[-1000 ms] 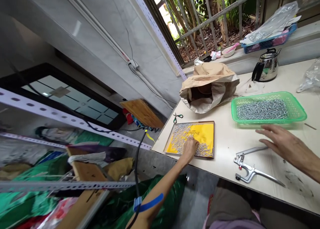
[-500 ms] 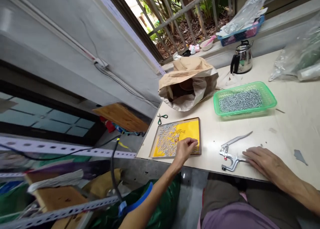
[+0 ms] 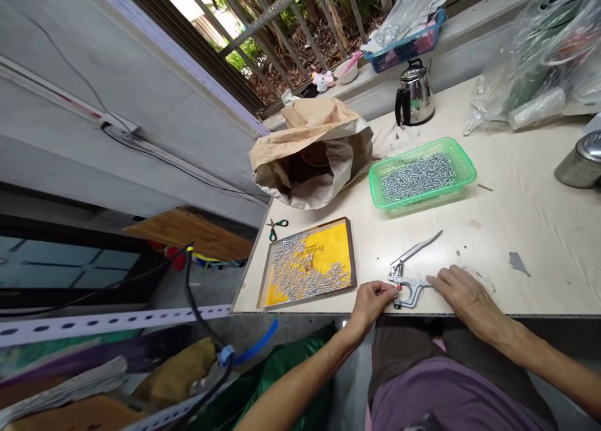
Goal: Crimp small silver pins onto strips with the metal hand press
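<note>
Silver snap pliers lie near the front edge of the table, one handle raised away from the frame and a small red part at the jaw. My right hand has its fingers closed over the end of the lower handle. At the jaw, my left hand is pinched; whatever sits between its fingertips is too small to make out. Left of it stands a shallow tray with a yellow bottom, scattered with many small metal pins. Farther back, a green plastic basket holds more of these pins.
Green-handled scissors lie behind the tray. A crumpled brown paper bag gapes open at the back left. Beyond the basket stands a steel kettle, with clear plastic bags to its right. A metal canister is at far right.
My left hand has moved right, from over the tray to the jaw of the pliers. My right hand stays at the handle. The view has shifted to the right.
</note>
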{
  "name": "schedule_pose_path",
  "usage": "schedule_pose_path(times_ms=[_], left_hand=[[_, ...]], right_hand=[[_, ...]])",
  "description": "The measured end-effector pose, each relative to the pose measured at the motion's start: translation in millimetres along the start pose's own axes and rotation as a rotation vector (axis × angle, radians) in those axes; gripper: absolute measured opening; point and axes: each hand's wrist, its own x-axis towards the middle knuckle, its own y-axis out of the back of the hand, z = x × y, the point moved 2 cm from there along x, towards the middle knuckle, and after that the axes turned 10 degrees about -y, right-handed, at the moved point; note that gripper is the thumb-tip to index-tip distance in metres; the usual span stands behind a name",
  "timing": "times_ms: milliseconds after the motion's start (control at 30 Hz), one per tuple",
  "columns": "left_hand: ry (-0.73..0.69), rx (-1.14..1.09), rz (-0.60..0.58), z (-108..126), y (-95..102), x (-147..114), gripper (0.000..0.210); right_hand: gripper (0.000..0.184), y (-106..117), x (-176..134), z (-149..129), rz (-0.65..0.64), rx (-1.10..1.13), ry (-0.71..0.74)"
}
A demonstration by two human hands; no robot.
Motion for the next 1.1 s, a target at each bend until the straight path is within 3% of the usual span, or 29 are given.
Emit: schedule_pose_path(times_ms=[133,367,600,800,867,967,1100], left_hand=[[0.079,-0.006,-0.049,5,0.1,1,0.049],[0.180,0.119,-0.238,19,0.9,8,0.049],[0.160,0.224,-0.258,24,-0.2,7,0.049],[0.210,0.259,-0.297,22,0.4,5,0.044],[0.217,0.239,-0.300,22,-0.1,2,0.042],[0.218,0.217,-0.273,22,-1.1,-2,0.041],[0.204,0.206,-0.248,20,-1.7,-4,0.042]], right_hand=[[0.033,-3,-1,1,0.011,0.024,0.006],[0.031,0,-1,-1,-0.005,0.061,-0.007],[0.034,2,1,-3,-0.044,0.035,-0.033],[0.022,1,2,3,-0.096,0.064,-0.037],[0.039,-2,7,12,-0.088,0.064,-0.023],[0.081,-4,19,29,-0.123,0.007,-0.001],[0.098,-1,39,42,-0.247,-0.050,0.038]])
